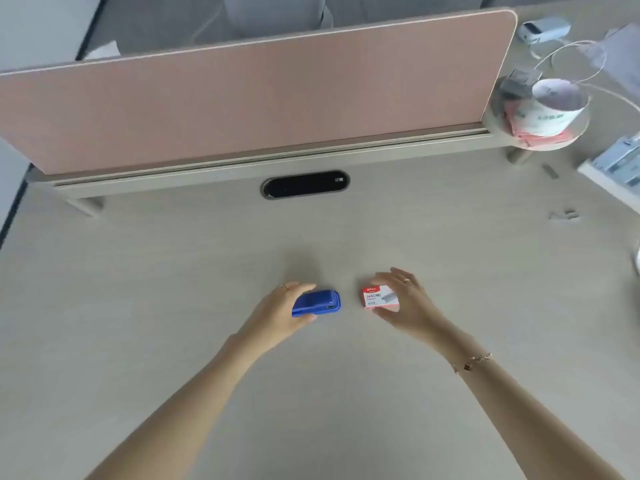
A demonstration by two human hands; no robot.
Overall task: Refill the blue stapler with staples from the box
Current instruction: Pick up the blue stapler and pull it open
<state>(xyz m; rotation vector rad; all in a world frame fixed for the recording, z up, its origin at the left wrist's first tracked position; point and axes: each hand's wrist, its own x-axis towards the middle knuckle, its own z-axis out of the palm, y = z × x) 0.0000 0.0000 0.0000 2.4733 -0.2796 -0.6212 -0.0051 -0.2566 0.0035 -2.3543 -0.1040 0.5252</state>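
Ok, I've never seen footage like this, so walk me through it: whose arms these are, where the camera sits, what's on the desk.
There is no machine here: these are a person's bare arms, filmed by a camera worn on their head, looking down at a pale desk. The left hand grips a blue stapler, still closed. The right hand has its fingers around a small red and white staple box. Behind stands a pink divider screen; at the far right a round tray holds a paper cup.
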